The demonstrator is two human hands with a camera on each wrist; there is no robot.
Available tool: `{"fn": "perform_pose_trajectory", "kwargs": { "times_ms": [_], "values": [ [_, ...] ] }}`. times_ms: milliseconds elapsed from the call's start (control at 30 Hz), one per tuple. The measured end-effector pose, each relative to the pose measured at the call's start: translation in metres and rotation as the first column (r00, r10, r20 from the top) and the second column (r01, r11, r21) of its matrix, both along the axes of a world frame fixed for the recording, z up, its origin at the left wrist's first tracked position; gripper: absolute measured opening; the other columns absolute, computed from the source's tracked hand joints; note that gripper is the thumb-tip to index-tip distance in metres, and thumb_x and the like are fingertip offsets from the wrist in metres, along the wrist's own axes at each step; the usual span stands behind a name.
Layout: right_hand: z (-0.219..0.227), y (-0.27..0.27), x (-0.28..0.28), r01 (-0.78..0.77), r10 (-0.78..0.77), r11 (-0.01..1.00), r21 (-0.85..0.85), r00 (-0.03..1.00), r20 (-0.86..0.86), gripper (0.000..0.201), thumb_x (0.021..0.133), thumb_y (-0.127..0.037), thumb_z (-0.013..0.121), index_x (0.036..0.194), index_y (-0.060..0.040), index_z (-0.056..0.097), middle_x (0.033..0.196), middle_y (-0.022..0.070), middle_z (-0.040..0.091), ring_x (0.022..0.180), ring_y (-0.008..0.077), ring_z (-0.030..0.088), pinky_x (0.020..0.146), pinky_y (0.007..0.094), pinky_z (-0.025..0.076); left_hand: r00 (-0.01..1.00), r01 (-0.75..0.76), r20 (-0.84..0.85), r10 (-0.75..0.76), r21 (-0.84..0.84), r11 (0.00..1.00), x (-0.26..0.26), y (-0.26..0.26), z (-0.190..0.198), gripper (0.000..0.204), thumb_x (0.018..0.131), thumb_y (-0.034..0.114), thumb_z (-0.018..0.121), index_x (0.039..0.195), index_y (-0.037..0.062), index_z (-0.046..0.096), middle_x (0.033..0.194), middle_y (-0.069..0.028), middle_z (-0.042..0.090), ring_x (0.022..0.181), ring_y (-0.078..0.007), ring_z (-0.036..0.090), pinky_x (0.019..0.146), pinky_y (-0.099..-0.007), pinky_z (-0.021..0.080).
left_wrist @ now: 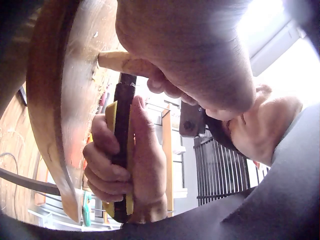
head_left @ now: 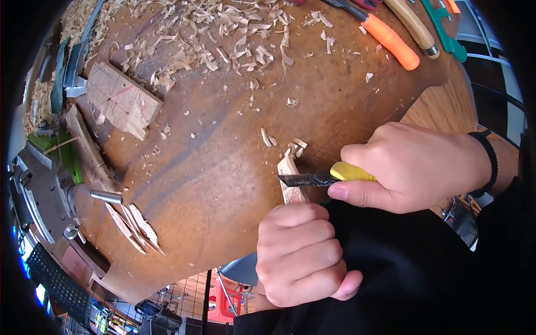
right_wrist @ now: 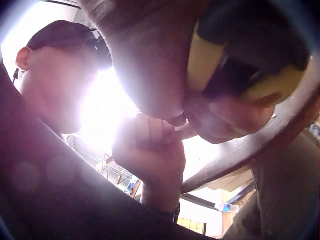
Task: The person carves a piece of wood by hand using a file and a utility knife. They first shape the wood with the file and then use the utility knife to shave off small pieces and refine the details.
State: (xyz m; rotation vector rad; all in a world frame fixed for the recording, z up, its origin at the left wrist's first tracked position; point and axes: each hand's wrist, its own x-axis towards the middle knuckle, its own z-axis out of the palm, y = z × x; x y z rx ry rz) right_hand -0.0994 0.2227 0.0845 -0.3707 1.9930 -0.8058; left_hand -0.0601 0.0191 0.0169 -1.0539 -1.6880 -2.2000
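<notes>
My left hand [head_left: 301, 254] grips a small strip of pale wood [head_left: 287, 166] near the bench's front edge, its far end poking out beyond the fist. In my right hand [head_left: 416, 164] is a yellow and black utility knife [head_left: 353, 172], the thumb lying along its handle. The dark blade lies across the upper face of the wood, just ahead of the left fist. From below, the left wrist view shows the right fingers wrapped around the knife handle [left_wrist: 120, 145] and the wood's tip [left_wrist: 112, 60] beside the bench edge. Small curled shavings [head_left: 296, 147] lie at the wood's far end.
Shavings cover the back of the brown bench [head_left: 223, 139]. An orange-handled tool [head_left: 391, 42] and a wooden handle [head_left: 413, 25] lie at the back right. At left are a marked wooden board [head_left: 123, 100], a metal vise [head_left: 44, 190] and several thin wood slivers [head_left: 144, 224].
</notes>
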Motion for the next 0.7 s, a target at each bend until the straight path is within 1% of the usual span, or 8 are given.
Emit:
{"fn": "perform_pose_trajectory", "kwargs": {
  "times_ms": [67,200,367,433,500,567,600,700],
  "values": [
    [0.000,-0.006,0.002,0.023,-0.019,0.997,0.075,0.998,-0.054,0.050,0.099,-0.042,0.065,0.076,-0.0001,0.054,0.052,0.0201,0.054,0.049,0.0442,0.058,0.047,0.0490,0.048,1.000,-0.023,-0.007,0.023,0.048,0.999,0.001,0.001,-0.005,0.032,0.081,0.006,0.075,0.062,0.0068,0.049,0.058,-0.0020,0.043,0.048,-0.0183,0.044,0.050,-0.0325,0.039],
    [-0.004,-0.014,0.005,0.050,-0.044,0.995,0.091,0.997,-0.070,0.050,0.099,-0.043,0.066,0.077,0.0007,0.055,0.052,0.0206,0.055,0.048,0.0443,0.059,0.047,0.0495,0.048,0.998,-0.053,-0.019,0.056,0.113,0.992,-0.001,0.005,-0.005,0.031,0.083,0.008,0.074,0.064,0.0056,0.050,0.058,-0.0027,0.044,0.048,-0.0183,0.044,0.050,-0.0325,0.039],
    [-0.013,-0.020,0.014,0.105,-0.088,0.994,0.035,0.945,-0.314,0.051,0.099,-0.043,0.066,0.077,0.0024,0.056,0.053,0.0219,0.056,0.050,0.0440,0.061,0.049,0.0499,0.050,0.998,-0.059,-0.010,0.060,0.098,0.993,0.001,0.004,-0.005,0.030,0.087,0.010,0.073,0.066,0.0051,0.052,0.059,-0.0027,0.044,0.048,-0.0182,0.044,0.050,-0.0324,0.039],
    [-0.012,-0.020,0.015,0.119,-0.100,0.992,0.040,0.944,-0.314,0.051,0.099,-0.043,0.066,0.077,0.0026,0.057,0.053,0.0224,0.056,0.051,0.0441,0.062,0.050,0.0501,0.051,0.998,-0.066,-0.005,0.067,0.093,0.993,0.003,0.007,-0.002,0.031,0.089,0.011,0.072,0.067,0.0055,0.051,0.058,-0.0023,0.044,0.048,-0.0181,0.044,0.050,-0.0323,0.040],
    [-0.011,-0.023,0.016,0.137,-0.118,0.990,0.041,0.942,-0.315,0.051,0.099,-0.043,0.066,0.077,0.0027,0.057,0.054,0.0229,0.057,0.052,0.0443,0.062,0.050,0.0504,0.051,0.976,-0.211,0.061,0.211,-0.005,0.977,0.007,0.013,0.005,0.050,0.105,0.026,0.054,0.060,0.0092,0.040,0.048,0.0008,0.041,0.039,-0.0135,0.040,0.043,-0.0292,0.036],
    [-0.009,-0.023,0.015,0.157,-0.142,0.985,0.078,0.975,-0.169,0.051,0.100,-0.042,0.064,0.078,0.0033,0.059,0.056,0.0246,0.058,0.053,0.0457,0.062,0.052,0.0512,0.052,0.969,-0.242,0.038,0.243,-0.031,0.970,0.010,0.017,0.005,0.050,0.105,0.026,0.053,0.060,0.0092,0.039,0.048,0.0006,0.041,0.039,-0.0138,0.039,0.043,-0.0296,0.036],
    [-0.009,-0.021,0.016,0.163,-0.148,0.984,0.073,0.972,-0.180,0.051,0.100,-0.042,0.064,0.078,0.0033,0.059,0.056,0.0246,0.058,0.053,0.0457,0.062,0.052,0.0512,0.052,0.958,-0.283,0.020,0.285,-0.054,0.957,0.011,0.019,0.005,0.051,0.106,0.026,0.051,0.060,0.0093,0.037,0.048,0.0003,0.040,0.039,-0.0140,0.039,0.043,-0.0299,0.037],
    [-0.008,-0.016,0.019,0.208,-0.203,0.978,0.018,0.968,-0.148,0.057,0.104,-0.041,0.057,0.074,0.0068,0.064,0.063,0.0275,0.064,0.062,0.0453,0.067,0.061,0.0503,0.057,0.956,-0.289,0.013,0.292,-0.111,0.951,0.016,0.022,0.008,0.051,0.107,0.027,0.050,0.061,0.0095,0.036,0.049,-0.0002,0.040,0.039,-0.0142,0.038,0.044,-0.0301,0.038]
  ]
}}
